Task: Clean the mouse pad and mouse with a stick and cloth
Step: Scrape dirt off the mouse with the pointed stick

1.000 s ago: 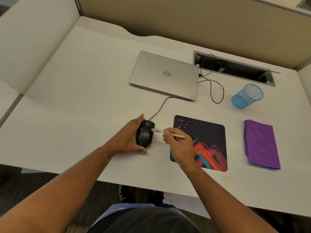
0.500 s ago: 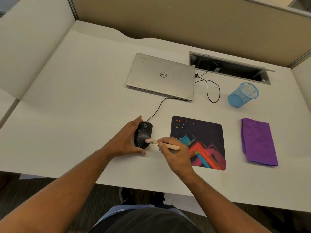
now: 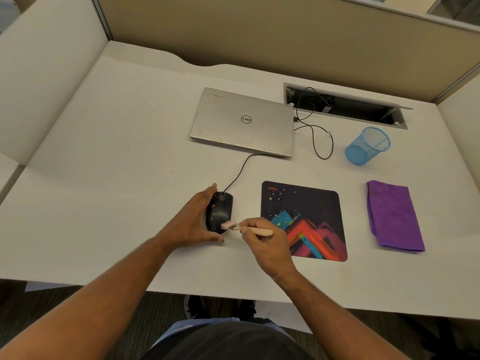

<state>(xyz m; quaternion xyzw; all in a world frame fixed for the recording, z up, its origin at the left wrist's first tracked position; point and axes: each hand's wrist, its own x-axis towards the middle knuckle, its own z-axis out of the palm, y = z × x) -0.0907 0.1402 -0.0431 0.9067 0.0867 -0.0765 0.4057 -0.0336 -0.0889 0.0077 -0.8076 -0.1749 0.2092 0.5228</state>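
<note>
Near frame centre, the left hand (image 3: 193, 222) cups a black, speckled mouse (image 3: 217, 211); the right hand (image 3: 267, 249) pinches a pale stick (image 3: 253, 229), its pink tip on the mouse. Right: colourful pad (image 3: 309, 216), purple cloth (image 3: 393, 216).

The closed laptop (image 3: 242, 122) carries a round logo in the middle of its lid, and it reads "DELL"; from this view the letters stand upside down. The mouse pad (image 3: 304, 220) has a small orange word in its far left corner, also upside down; it seems to read "TIZUM", but the letters are small and I am not fully sure. No other text can be read.
</note>
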